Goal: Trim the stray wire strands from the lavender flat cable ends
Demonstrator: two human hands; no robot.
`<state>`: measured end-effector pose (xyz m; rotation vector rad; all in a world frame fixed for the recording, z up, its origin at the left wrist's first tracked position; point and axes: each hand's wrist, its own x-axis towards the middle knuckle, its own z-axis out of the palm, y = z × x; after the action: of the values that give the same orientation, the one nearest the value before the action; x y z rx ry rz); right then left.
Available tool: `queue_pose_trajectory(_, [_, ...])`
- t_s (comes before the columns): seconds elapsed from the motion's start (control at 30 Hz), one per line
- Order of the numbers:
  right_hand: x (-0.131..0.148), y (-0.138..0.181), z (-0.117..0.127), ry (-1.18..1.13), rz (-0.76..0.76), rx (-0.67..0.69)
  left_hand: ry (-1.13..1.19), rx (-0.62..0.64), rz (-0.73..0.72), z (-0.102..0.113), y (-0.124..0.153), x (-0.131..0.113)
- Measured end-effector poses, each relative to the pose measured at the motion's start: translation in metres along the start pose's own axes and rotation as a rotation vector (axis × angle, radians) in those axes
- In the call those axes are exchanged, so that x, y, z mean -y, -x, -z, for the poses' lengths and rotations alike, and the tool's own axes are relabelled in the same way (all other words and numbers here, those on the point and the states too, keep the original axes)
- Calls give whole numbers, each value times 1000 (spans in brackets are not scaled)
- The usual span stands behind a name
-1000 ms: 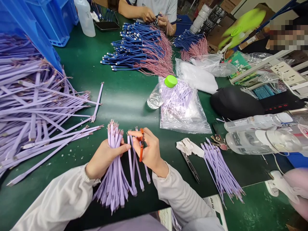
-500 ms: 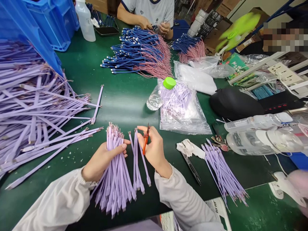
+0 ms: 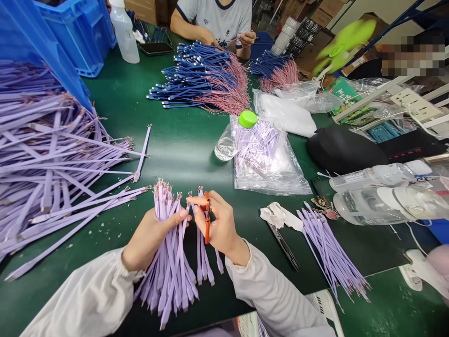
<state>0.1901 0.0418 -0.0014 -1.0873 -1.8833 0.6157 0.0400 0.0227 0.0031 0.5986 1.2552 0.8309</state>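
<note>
So, from the head camera: your left hand point(image 3: 150, 234) had a fat bundle of purple cables point(image 3: 171, 267), near side of the green table point(image 3: 178, 150), bare wire ends up and plugs fanned out toward you. Fingers were wrapped around it, thumb pressed across the front just below the wires. Your right hand point(image 3: 219, 222) was just to the right of it, with an orange-handled tool point(image 3: 207, 224) tucked in curled fingers. Index and thumb were up by the wire end of one cable at the bundle's edge, but I couldn't tell if they were really pinching it. A few loose cables point(image 3: 203, 262) lay under and beside that hand.

Handling-wise, I'd guess each cable was light, flat and bendy, probably a bit slick against its neighbours, so a big bunch might slide or splay. The bare wires looked like the fragile bit. Your hold on the upper jackets, below the wires, seemed the right spot; for singles I'd have gone for the jacket too.

Around you: a big purple pile point(image 3: 52, 164) on the left, a smaller bunch point(image 3: 333, 255) on the right, and a clear bag point(image 3: 259, 178) with more purple cables farther off.
</note>
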Motion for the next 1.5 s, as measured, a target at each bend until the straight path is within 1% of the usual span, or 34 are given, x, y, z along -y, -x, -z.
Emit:
queue_pose_trajectory(0.1, [0,0,1,-23,-39,-8,-34,-9,-6,0,0,0])
queue_pose_trajectory(0.23, [1,0,3,-29,-93,30,-51,-31,-61,0,-1,0])
queue_pose_trajectory(0.33, [1,0,3,-23,-116,43,-53,-40,-63,-1,-1,1])
queue_pose_trajectory(0.5, [3,-1,5,-39,-103,19,-67,-41,-63,-2,0,-1])
queue_pose_trajectory(0.6, [5,-2,5,-29,-98,53,-82,-30,-90,-2,0,-2])
queue_pose_trajectory(0.7, [5,-1,4,-9,-71,85,-70,-42,-88,-2,0,-2])
queue_pose_trajectory(0.8, [4,0,4,7,-48,53,-63,-65,-83,-2,0,-2])
queue_pose_trajectory(0.9, [6,-2,9,4,-87,50,-50,-67,-81,0,1,-2])
queue_pose_trajectory(0.97, [11,-4,14,-54,-213,127,-28,-56,-89,2,1,-4])
queue_pose_trajectory(1.03, [17,-5,19,-210,-388,306,11,-55,-85,4,2,-7])
queue_pose_trajectory(1.1, [22,-5,22,-423,-534,539,62,-65,-46,6,3,-11])
queue_pose_trajectory(1.13, [23,-4,22,-492,-569,634,85,-71,-20,6,3,-12])
queue_pose_trajectory(1.17, [24,-2,21,-495,-570,678,106,-76,2,6,3,-14])
queue_pose_trajectory(1.2, [23,0,20,-415,-539,657,122,-82,17,6,3,-15])
queue_pose_trajectory(1.23, [21,2,17,-256,-479,577,135,-88,21,6,3,-15])
queue_pose_trajectory(1.33, [9,8,11,352,-189,229,156,-110,2,5,4,-15])
queue_pose_trajectory(1.37, [4,10,9,494,-103,160,159,-112,-3,6,4,-15])
queue_pose_trajectory(1.43, [-3,12,8,653,15,110,166,-106,-3,6,4,-13])
queue_pose_trajectory(1.5, [-6,12,8,709,69,97,172,-95,0,7,4,-12])
